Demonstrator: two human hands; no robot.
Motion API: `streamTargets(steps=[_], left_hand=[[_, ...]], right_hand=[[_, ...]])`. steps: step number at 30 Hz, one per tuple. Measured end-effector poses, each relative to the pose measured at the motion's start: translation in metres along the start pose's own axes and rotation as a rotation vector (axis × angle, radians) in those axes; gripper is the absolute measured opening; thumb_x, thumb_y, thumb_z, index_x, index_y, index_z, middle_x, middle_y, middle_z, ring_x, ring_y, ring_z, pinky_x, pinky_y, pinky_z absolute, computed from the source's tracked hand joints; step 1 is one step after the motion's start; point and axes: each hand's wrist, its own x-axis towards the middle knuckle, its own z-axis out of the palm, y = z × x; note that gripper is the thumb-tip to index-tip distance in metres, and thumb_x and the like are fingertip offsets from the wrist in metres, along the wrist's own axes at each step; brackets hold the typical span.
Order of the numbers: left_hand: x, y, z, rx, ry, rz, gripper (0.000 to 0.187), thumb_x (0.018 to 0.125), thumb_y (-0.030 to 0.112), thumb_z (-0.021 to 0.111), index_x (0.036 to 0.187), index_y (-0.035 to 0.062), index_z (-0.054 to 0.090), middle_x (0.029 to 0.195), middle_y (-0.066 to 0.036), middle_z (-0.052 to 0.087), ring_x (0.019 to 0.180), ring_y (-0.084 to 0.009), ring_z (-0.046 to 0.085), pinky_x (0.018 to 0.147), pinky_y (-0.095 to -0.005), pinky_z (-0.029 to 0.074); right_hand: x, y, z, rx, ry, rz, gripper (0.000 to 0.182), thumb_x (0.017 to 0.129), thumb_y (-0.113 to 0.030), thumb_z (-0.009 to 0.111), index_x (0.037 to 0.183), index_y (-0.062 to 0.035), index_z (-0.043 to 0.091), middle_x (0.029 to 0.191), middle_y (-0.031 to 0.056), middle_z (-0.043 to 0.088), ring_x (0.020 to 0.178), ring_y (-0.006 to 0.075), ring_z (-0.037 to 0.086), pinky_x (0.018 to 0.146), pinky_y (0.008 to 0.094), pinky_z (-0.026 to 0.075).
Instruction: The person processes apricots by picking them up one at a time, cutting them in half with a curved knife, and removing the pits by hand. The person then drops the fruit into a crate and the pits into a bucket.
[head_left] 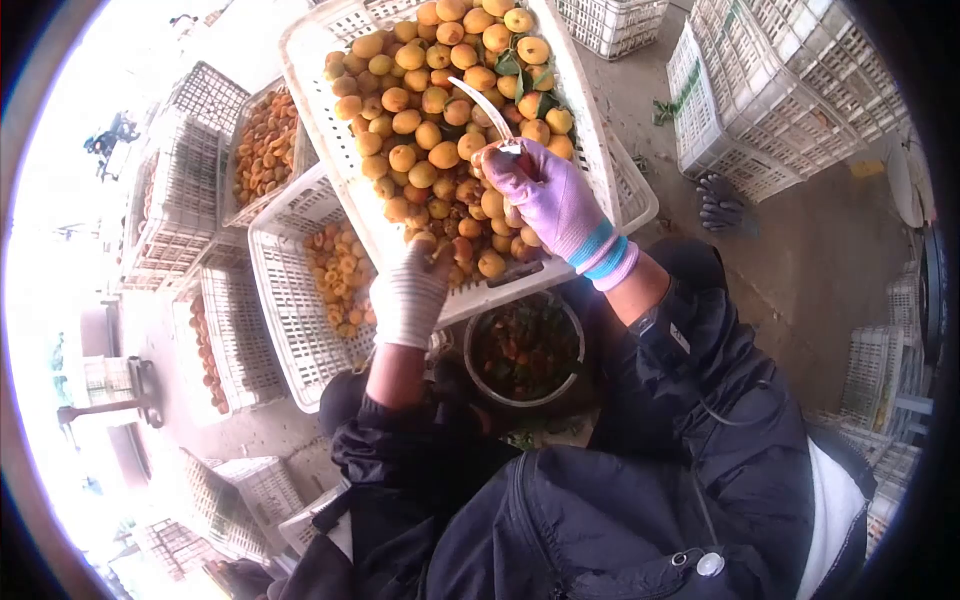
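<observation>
Right hand (pixel 552 195), purple glove: closed around a curved pale tool (pixel 487 102); left hand (pixel 408 296), striped white glove: fingers bent.
Tool raised over whole orange-yellow fruit (pixel 421 135), heaped with green leaves (pixel 512 76) in the upper white crate (pixel 318 100); left fingertips at the heap's near edge, grip on a fruit cannot be told. Below, to the left: lower white crate (pixel 280 262) with cut fruit pieces (pixel 336 268). Between the knees: round tub (pixel 520 402), mixed dark green and orange contents. On the floor, right: dark gloves (pixel 718 203).
</observation>
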Motion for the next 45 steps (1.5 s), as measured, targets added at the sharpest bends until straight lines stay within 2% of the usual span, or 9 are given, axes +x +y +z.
streamTargets(steps=[3,11,12,14,15,17,21,30,45], left_hand=[[0.013,0.016,0.053,0.219,-0.357,0.019,0.047,0.086,0.051,0.064,0.098,0.0049,0.065,0.082,-0.016,0.069,0.078,-0.0363,0.067,0.070,-0.0444,0.054],[0.013,0.057,0.054,0.179,-0.522,0.030,0.048,0.086,0.038,0.069,0.123,0.0084,0.059,0.107,-0.016,0.067,0.099,-0.0304,0.066,0.081,-0.0391,0.054],[0.013,0.051,0.057,0.182,-0.522,0.029,0.048,0.086,0.038,0.069,0.123,0.0084,0.059,0.107,-0.016,0.067,0.099,-0.0304,0.066,0.081,-0.0391,0.054],[0.015,0.030,0.063,-0.949,-0.329,0.030,0.045,0.091,0.015,0.064,0.135,0.0110,0.052,0.112,-0.012,0.064,0.098,-0.0247,0.066,0.083,-0.0323,0.054],[0.019,0.034,0.037,-1.077,-0.442,-0.096,0.053,0.092,-0.001,0.057,0.143,0.0097,0.044,0.115,-0.009,0.060,0.101,-0.0193,0.062,0.084,-0.0276,0.053],[0.023,0.036,0.005,-1.281,-0.359,-0.041,0.053,0.094,0.008,0.058,0.145,0.0072,0.041,0.121,-0.009,0.057,0.104,-0.0185,0.060,0.086,-0.0296,0.053],[0.020,0.035,-0.035,-1.282,-0.184,-0.061,0.058,0.097,0.034,0.062,0.145,0.0089,0.042,0.116,-0.006,0.059,0.103,-0.0145,0.060,0.085,-0.0291,0.052],[0.020,0.020,-0.048,-1.385,0.023,-0.066,0.041,0.090,0.017,0.073,0.126,0.0071,0.055,0.110,-0.003,0.063,0.097,-0.0107,0.060,0.083,-0.0234,0.049],[0.016,0.020,-0.060,-1.432,-0.088,0.031,0.054,0.091,0.015,0.070,0.139,0.0055,0.047,0.127,-0.009,0.058,0.108,-0.0147,0.058,0.094,-0.0293,0.049]], right_hand=[[0.002,-0.001,-0.002,0.046,-0.024,0.015,0.037,0.096,-0.040,0.064,0.107,-0.0045,0.065,0.083,-0.0066,0.058,0.063,0.0002,0.045,0.057,0.0181,0.038],[0.005,0.007,-0.025,0.078,-0.049,0.011,0.036,0.102,-0.042,0.051,0.102,-0.0063,0.059,0.076,-0.0076,0.047,0.065,0.0013,0.040,0.058,0.0199,0.038],[0.005,0.007,-0.026,0.044,-0.047,0.041,0.037,0.103,-0.041,0.050,0.102,-0.0055,0.059,0.077,-0.0068,0.049,0.065,0.0016,0.041,0.058,0.0198,0.039],[0.002,0.006,-0.025,0.028,-0.045,0.102,0.038,0.103,-0.040,0.049,0.104,-0.0029,0.059,0.081,-0.0033,0.056,0.069,0.0039,0.047,0.063,0.0210,0.042],[0.005,0.017,-0.025,-0.042,-0.064,0.015,0.040,0.103,-0.040,0.049,0.105,-0.0017,0.059,0.082,-0.0013,0.059,0.072,0.0062,0.051,0.067,0.0227,0.044],[-0.002,0.006,-0.020,-0.112,-0.136,0.075,0.040,0.103,-0.041,0.049,0.105,-0.0015,0.059,0.082,0.0004,0.060,0.075,0.0081,0.053,0.070,0.0248,0.046],[-0.009,0.008,-0.001,-0.302,-0.057,-0.140,0.039,0.102,-0.040,0.050,0.103,-0.0021,0.058,0.071,0.0101,0.062,0.066,0.0209,0.061,0.063,0.0333,0.048],[-0.012,0.010,0.027,-0.540,-0.206,-0.169,0.031,0.100,-0.033,0.055,0.100,-0.0027,0.055,0.082,0.0166,0.067,0.077,0.0335,0.068,0.065,0.0399,0.052],[-0.016,0.005,0.031,-0.464,-0.209,-0.243,0.026,0.100,-0.028,0.058,0.099,-0.0012,0.058,0.078,0.0162,0.066,0.073,0.0291,0.068,0.065,0.0365,0.052]])
